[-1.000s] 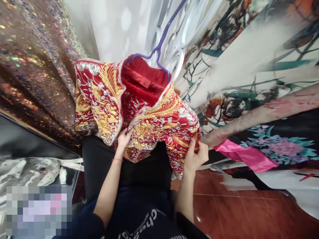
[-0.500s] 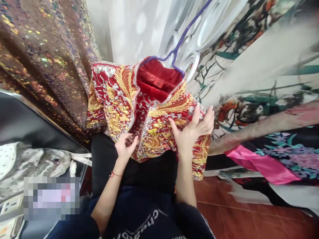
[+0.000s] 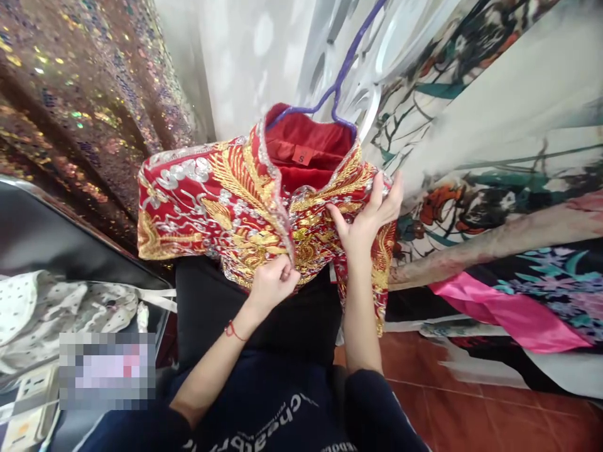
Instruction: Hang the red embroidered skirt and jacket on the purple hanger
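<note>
In front of the person's chest, a red jacket [image 3: 226,207] thick with gold and silver embroidery hangs on a purple hanger [image 3: 336,94], its red lining and a small size tag showing at the collar. The left hand [image 3: 273,282] grips the jacket's front edge low down, fingers curled shut on the silver-trimmed border. The right hand [image 3: 370,216] lies flat against the other front panel, fingers spread and pressing on the embroidery near the shoulder. The two front panels meet just between the hands. A brown sequined fabric [image 3: 80,107] hangs to the left, and a printed floral robe [image 3: 494,157] with a pink sash [image 3: 504,314] hangs to the right, above the red tiled floor [image 3: 471,414].
</note>
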The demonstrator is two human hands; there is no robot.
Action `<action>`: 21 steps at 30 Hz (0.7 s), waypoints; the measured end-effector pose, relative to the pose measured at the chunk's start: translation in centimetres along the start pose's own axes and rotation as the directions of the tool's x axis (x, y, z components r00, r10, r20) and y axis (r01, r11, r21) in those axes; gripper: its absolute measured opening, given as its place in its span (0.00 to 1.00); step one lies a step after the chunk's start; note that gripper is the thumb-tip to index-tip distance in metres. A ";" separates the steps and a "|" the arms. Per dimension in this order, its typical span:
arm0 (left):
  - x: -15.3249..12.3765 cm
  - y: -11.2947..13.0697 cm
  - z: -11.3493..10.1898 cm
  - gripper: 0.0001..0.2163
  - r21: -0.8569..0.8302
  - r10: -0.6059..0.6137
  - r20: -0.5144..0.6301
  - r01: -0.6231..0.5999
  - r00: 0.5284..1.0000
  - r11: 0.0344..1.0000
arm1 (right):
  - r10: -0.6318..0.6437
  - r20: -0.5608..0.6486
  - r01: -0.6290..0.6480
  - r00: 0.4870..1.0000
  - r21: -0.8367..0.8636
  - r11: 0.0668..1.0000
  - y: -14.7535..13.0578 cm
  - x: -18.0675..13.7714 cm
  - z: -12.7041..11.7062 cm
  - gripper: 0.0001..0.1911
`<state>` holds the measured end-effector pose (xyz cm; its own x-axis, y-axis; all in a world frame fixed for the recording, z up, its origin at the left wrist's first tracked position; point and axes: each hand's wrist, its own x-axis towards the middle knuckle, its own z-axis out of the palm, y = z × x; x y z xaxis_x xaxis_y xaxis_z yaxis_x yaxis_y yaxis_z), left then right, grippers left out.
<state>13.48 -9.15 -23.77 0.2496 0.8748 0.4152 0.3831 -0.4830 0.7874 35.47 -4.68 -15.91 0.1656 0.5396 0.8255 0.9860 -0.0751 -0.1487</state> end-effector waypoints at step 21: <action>-6.1 -14.2 0.0 0.17 -0.569 -0.783 0.256 0.743 0.567 0.352 | 0.289 0.618 -0.638 0.731 0.468 0.612 -4.8 -20.2 0.2 0.11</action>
<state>6.51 -7.65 -37.50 0.0687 0.8646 -0.4978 -0.1857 0.5013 0.8451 27.37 -15.00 -31.97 0.3950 0.8911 0.2233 0.4889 0.0019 -0.8723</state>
